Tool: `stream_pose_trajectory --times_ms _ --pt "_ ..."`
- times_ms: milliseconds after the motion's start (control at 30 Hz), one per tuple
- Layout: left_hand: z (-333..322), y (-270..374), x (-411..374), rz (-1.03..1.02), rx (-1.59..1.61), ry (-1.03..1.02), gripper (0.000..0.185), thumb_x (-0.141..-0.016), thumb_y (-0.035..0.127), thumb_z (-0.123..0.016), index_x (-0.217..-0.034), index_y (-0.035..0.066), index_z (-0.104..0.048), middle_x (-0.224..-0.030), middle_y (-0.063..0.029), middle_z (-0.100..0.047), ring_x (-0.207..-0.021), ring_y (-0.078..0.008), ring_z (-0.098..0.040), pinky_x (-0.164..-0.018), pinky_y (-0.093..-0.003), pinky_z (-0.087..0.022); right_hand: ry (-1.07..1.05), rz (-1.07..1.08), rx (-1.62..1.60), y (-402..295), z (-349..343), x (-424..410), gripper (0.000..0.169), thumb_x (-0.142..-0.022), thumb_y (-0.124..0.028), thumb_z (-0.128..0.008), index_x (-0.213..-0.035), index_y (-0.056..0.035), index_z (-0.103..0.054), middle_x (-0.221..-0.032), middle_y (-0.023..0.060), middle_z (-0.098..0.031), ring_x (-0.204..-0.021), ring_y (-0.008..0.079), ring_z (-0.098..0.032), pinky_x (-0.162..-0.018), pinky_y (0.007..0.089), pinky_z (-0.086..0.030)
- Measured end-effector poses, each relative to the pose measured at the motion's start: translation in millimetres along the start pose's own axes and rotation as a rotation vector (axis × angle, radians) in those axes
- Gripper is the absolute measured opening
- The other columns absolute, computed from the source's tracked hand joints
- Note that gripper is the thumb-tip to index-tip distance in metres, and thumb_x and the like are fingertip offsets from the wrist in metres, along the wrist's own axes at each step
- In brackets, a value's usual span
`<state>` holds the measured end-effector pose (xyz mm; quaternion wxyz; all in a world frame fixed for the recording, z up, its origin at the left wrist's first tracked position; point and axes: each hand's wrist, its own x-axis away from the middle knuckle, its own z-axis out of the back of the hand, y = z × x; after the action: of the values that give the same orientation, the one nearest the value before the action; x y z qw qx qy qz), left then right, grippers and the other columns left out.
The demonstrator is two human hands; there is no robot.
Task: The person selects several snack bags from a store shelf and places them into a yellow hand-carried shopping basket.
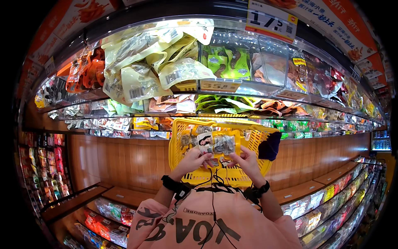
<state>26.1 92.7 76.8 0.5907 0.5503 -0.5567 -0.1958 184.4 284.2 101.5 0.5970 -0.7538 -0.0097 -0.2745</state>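
Note:
Both hands hold one yellow and white snack packet flat between them, above a yellow plastic shopping basket. My left hand grips the packet's lower left corner, with the thumb on its front. My right hand pinches the lower right edge. Beneath the packet, the basket holds several other snack packets, partly covered by the hands and the packet. A dark purple cloth hangs over the basket's right end. Black cables run down in front of the basket's near side.
Tiered clear shelf bins stand ahead, with cream packets bulging over the front and green packets beside them. A price sign hangs at the top. Low racks of packaged snacks line the right; another rack stands lower left.

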Motion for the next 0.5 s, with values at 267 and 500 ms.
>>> stream_pose_trajectory --times_ms 267,500 --pt "-11.4 -19.0 -8.7 -0.107 0.013 -0.042 0.022 -0.099 0.016 -0.059 -0.108 -0.002 -0.069 -0.097 -0.0063 -0.075 -0.082 -0.0117 -0.071 -0.067 -0.0237 -0.054 0.033 -0.096 -0.250 7.7 -14.4 -4.2 0.029 -0.092 -0.010 -0.068 -0.117 0.0032 -0.061 -0.102 0.0076 -0.071 -0.089 0.0148 -0.069 -0.078 0.0288 -0.059" --pt "-19.6 -5.6 -1.7 -0.115 -0.153 0.167 0.017 -0.095 0.014 -0.065 -0.100 -0.001 -0.070 -0.085 -0.0053 -0.074 -0.077 -0.0114 -0.071 -0.066 -0.0247 -0.055 0.052 -0.150 -0.234 9.4 -13.4 -7.7 0.025 -0.091 -0.009 -0.070 -0.112 0.0034 -0.065 -0.102 0.0096 -0.071 -0.087 0.0147 -0.070 -0.080 0.0270 -0.058"
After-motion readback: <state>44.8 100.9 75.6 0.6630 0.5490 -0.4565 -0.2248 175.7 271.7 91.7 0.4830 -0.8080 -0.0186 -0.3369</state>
